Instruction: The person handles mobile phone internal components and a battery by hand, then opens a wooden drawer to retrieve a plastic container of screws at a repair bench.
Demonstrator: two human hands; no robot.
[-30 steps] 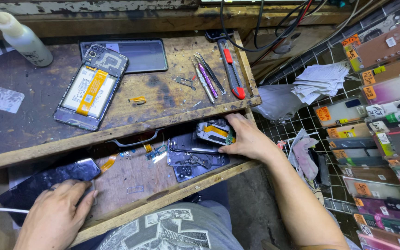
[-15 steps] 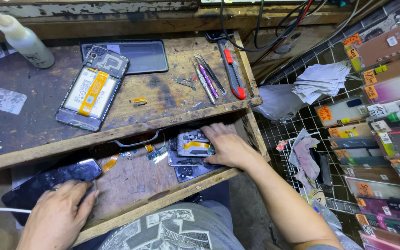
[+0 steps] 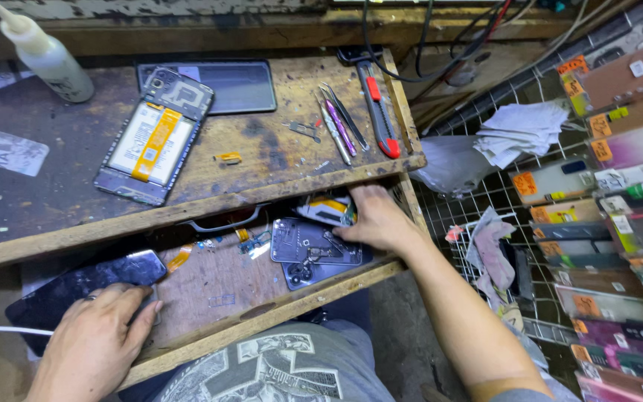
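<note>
My right hand [image 3: 377,219] reaches into the right end of an open wooden drawer [image 3: 254,309], fingers resting on a small phone part with a yellow label [image 3: 327,208]. Just left of it lie grey phone back frames [image 3: 310,249]. My left hand [image 3: 94,346] lies flat at the drawer's left end, fingers on a dark phone screen panel [image 3: 76,286]. On the worktop [image 3: 262,141] above sits an opened phone [image 3: 154,134] showing its white and yellow battery.
A black glass panel [image 3: 236,85], tweezers [image 3: 336,123] and a red-handled cutter [image 3: 377,112] lie on the worktop; a white squeeze bottle [image 3: 46,56] stands far left. Cables hang behind. A wire rack of packaged phone covers [image 3: 619,223] fills the right side.
My right hand slid left and then back toward the drawer's right rear corner, staying on the yellow-labelled part. My left hand stays on the dark screen panel.
</note>
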